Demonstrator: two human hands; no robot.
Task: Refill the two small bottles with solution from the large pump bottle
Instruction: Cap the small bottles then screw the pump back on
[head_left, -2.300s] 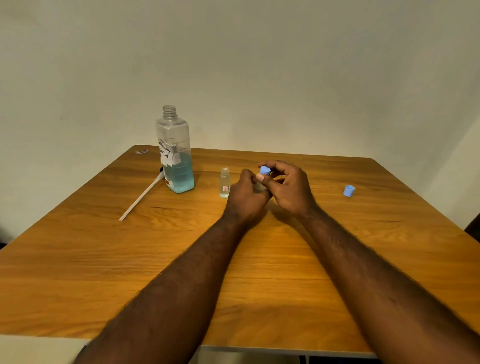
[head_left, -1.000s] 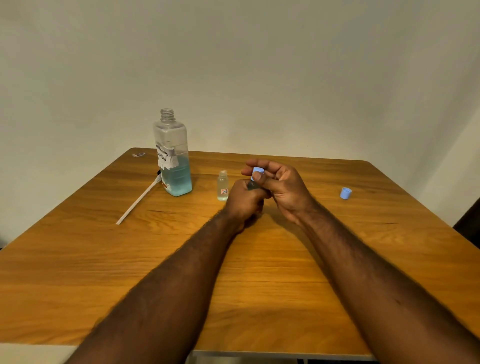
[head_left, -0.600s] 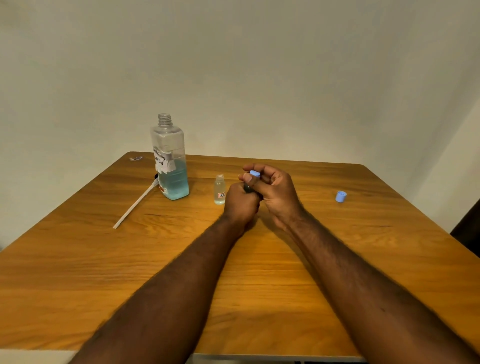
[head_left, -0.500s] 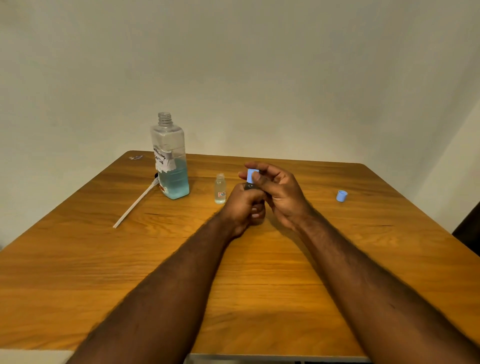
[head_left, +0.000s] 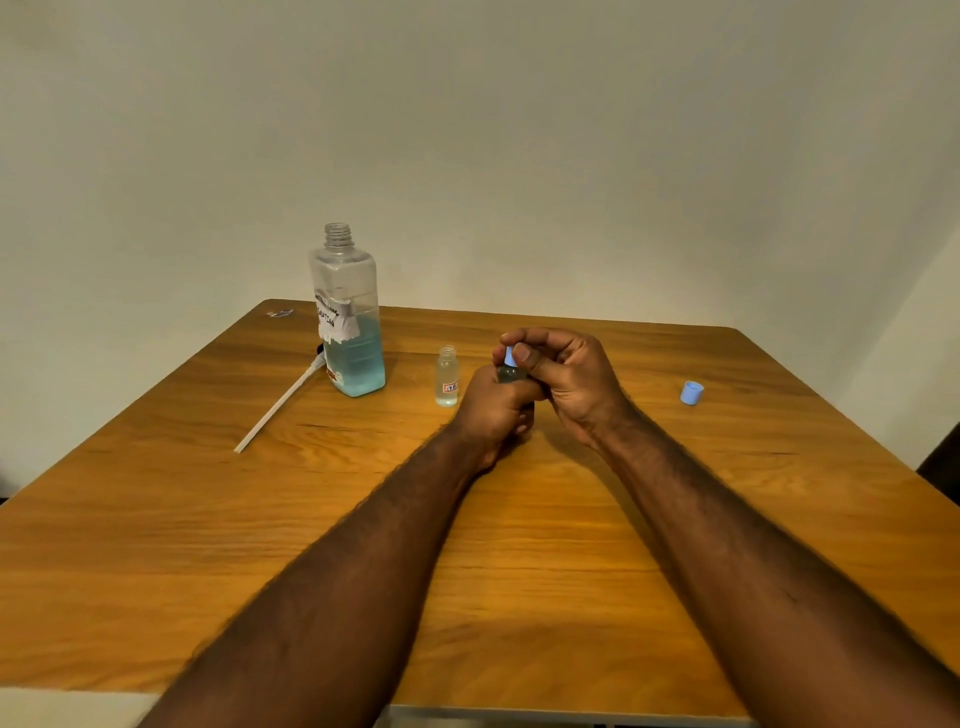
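Head view: two small bottles (head_left: 447, 376) (head_left: 506, 373), two blue caps (head_left: 509, 356) (head_left: 691, 392), one large bottle (head_left: 350, 322).

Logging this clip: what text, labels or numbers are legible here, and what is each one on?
"...UTION", first letters unclear: handwritten white label on the large bottle; its upper line is unreadable.
Red-framed sticker on the standing small bottle: too small to read.
Red print at the large bottle's base: blurred.
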